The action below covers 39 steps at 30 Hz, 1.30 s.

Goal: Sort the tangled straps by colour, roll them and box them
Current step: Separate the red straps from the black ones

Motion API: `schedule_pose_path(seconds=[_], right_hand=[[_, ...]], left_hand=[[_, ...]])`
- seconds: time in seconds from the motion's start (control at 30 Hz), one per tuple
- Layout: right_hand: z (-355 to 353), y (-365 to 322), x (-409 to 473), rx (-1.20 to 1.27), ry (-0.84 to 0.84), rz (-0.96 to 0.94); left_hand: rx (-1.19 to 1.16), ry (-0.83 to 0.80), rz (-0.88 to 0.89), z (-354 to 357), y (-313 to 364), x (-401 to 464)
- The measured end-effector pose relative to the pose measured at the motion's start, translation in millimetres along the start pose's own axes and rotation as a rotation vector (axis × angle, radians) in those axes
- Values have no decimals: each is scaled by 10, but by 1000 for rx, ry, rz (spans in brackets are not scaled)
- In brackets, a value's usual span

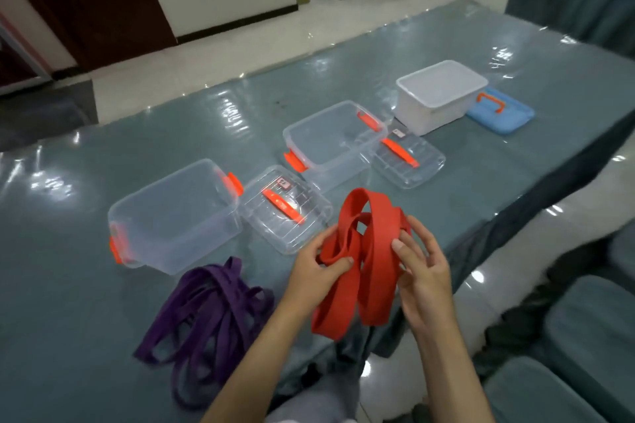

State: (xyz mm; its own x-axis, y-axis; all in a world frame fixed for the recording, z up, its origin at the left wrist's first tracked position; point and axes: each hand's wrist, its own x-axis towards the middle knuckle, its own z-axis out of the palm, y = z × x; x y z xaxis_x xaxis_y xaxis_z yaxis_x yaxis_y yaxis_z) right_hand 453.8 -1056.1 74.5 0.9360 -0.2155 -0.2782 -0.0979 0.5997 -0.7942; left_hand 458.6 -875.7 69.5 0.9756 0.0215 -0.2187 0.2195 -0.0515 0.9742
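A wide red strap point(364, 251) hangs in loose tangled loops above the table's near edge, held between both hands. My left hand point(314, 271) grips one loop with thumb over it. My right hand point(424, 271) pinches the loops on the other side, thumb on top. A purple strap point(209, 312) lies in a loose tangled heap on the table to the left of my left arm. Three open boxes stand in a row behind: a clear one point(171, 216) at the left, a clear one point(333, 141) in the middle, a white one point(439, 94) far right.
Clear lids with orange handles point(285, 206) point(407, 156) lie beside the two clear boxes, and a blue lid point(500, 112) lies by the white box. The table point(68, 285) has a glossy grey-green cover. Covered chairs point(567, 336) stand along the right.
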Motion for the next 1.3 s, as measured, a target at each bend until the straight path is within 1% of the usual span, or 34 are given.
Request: schedule_pose_path(seconds=[0.2, 0.37, 0.6, 0.83, 1.0, 1.1, 1.17, 1.3], right_hand=[[-278, -312, 886, -100, 13, -2], [-358, -646, 1633, -191, -47, 26], [-422, -1040, 2514, -272, -92, 80], [-757, -1391, 3390, -307, -120, 163], [-1131, -1888, 4162, -342, -176, 255], [-1378, -2328, 4614, -385, -230, 301], [-1541, -2562, 4880, -399, -257, 313], [-1811, -2749, 5403, -436, -261, 311]], left_hand=[[-73, -30, -43, 600, -4, 818], [-110, -59, -58, 978, 111, 1493], [-159, -40, -60, 1442, 315, 2161], [-96, 63, -94, 2128, 341, 2696], [-55, 156, -151, 2863, 373, 3152], [0, 173, -183, 3348, 493, 3344], [45, 187, -168, 3642, 552, 3476], [93, 205, -155, 4141, 562, 3833]])
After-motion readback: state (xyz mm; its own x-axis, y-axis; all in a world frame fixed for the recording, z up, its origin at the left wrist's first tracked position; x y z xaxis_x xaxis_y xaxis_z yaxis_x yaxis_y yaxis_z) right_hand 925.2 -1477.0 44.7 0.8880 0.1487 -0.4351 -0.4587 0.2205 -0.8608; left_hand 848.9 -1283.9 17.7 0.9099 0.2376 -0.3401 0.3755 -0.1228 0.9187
